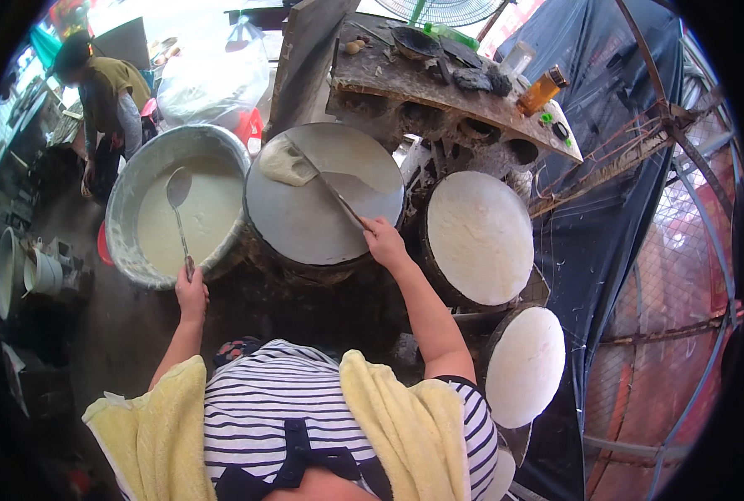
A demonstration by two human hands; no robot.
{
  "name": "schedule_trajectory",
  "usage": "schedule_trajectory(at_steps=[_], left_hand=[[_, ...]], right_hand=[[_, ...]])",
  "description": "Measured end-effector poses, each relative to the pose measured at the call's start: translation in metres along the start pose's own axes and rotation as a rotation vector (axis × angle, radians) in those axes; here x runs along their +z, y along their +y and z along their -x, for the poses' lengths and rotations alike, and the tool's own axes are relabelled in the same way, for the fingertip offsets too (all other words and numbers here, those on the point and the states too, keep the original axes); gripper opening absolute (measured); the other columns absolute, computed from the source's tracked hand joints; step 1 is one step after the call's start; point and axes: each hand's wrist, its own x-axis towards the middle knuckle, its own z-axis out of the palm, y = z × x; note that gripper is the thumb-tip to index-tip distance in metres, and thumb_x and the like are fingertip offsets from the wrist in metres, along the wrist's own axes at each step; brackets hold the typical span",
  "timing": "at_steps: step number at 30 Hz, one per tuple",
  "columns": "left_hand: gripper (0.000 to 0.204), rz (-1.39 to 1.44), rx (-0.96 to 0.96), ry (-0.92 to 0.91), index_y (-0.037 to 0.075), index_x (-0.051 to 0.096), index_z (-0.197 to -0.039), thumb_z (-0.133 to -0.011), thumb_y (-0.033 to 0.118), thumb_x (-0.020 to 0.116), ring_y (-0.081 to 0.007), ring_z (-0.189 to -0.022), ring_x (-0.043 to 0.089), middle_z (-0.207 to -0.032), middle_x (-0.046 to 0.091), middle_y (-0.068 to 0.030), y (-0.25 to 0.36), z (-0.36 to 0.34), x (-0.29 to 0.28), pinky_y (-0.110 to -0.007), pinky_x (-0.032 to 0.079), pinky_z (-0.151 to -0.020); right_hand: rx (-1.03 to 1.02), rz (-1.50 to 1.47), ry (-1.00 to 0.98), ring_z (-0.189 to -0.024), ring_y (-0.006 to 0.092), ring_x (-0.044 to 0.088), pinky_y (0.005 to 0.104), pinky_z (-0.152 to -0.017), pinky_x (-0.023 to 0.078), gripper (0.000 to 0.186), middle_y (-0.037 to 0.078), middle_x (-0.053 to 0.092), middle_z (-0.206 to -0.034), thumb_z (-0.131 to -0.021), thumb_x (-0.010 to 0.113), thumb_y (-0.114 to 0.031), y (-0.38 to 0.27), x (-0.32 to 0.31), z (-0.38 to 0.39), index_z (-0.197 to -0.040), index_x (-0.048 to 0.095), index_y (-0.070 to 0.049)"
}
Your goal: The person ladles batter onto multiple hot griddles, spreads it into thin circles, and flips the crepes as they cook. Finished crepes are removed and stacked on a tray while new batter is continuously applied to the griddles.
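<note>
My left hand [192,294] is closed around the handle of a long metal ladle [179,189]. The ladle's bowl hangs over a big metal basin [120,209] of creamy white batter [159,230]. In my right hand [384,240] is the end of a long, thin, dark stick-like tool [339,199]. It reaches across a round flat griddle [305,230] to the far left part of its surface. There, a bunched, pale lump of dough or batter [287,163] lies against the tool's far end. A thin whitish film covers part of the griddle.
Two more round griddles coated white, one [480,238] to the right and another [526,367] nearer me, stand close by. A soot-stained ledge [372,79] behind holds bottles and a dark pan. Another person [109,100] stands at the far left, near a clear plastic bag [213,83].
</note>
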Motion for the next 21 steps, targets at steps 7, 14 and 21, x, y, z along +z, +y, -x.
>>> schedule_trajectory(at_steps=[7, 14, 21], left_hand=[[0.023, 0.054, 0.02, 0.069, 0.003, 0.052, -0.109, -0.09, 0.016, 0.054, -0.0054, -0.038, 0.042, -0.057, 0.046, 0.0015, 0.01, 0.017, 0.006, -0.021, 0.031, -0.031], [0.025, 0.038, -0.007, 0.183, 0.003, 0.052, -0.11, -0.09, 0.017, 0.054, -0.0049, -0.037, 0.041, -0.059, 0.047, 0.0015, -0.001, 0.023, -0.012, -0.02, 0.03, -0.03], [0.025, 0.001, -0.065, 0.203, 0.003, 0.053, -0.11, -0.09, 0.018, 0.055, -0.0045, -0.038, 0.042, -0.062, 0.047, 0.0017, -0.004, 0.027, -0.019, -0.02, 0.031, -0.03]], right_hand=[[-0.013, -0.119, -0.143, -0.094, 0.0341, 0.057, 0.0384, -0.08, 0.045, 0.03, 0.017, 0.057, -0.1, -0.085, 0.052, -0.012, -0.007, -0.022, -0.031, -0.113, 0.062, -0.011], [-0.205, 0.002, -0.24, -0.096, 0.0345, 0.055, 0.0383, -0.084, 0.044, 0.031, 0.017, 0.059, -0.099, -0.083, 0.052, -0.009, 0.006, -0.027, -0.096, -0.111, 0.063, -0.01], [-0.037, -0.273, -0.448, -0.077, 0.0102, 0.055, 0.0239, -0.074, 0.045, 0.038, 0.004, 0.064, -0.086, -0.084, 0.055, -0.01, 0.029, -0.058, -0.061, -0.121, 0.059, -0.01]])
